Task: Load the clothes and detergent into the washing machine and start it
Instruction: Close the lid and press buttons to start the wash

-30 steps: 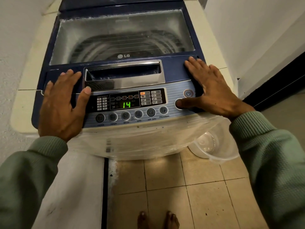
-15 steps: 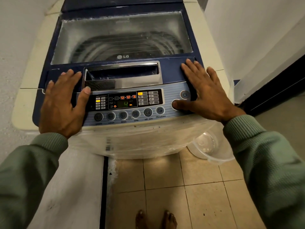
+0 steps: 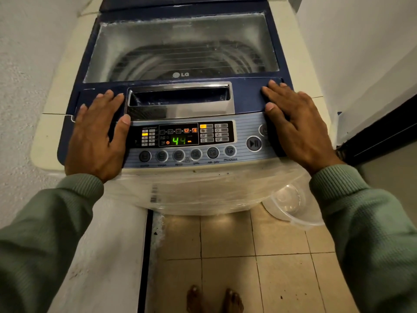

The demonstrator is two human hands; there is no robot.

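A top-loading washing machine (image 3: 248,100) with a dark blue top stands before me, its glass lid (image 3: 180,44) closed over the drum. The control panel (image 3: 185,141) is lit and its green display reads 44. My left hand (image 3: 99,134) rests flat on the left end of the panel, fingers straight. My right hand (image 3: 297,123) lies flat on the right end, its thumb lifted clear of the round start/pause button (image 3: 253,143). No clothes or detergent are visible through the lid.
Clear plastic wrap covers the machine's white front. A clear plastic bowl (image 3: 291,206) sits on the tiled floor at the right. White walls close in on both sides, with a dark doorway edge (image 3: 381,136) at the right. My bare feet (image 3: 214,299) show below.
My right thumb has come off the start/pause button and moved up beside my fingers. The display changed from 14 to 44, and more indicator lights show.
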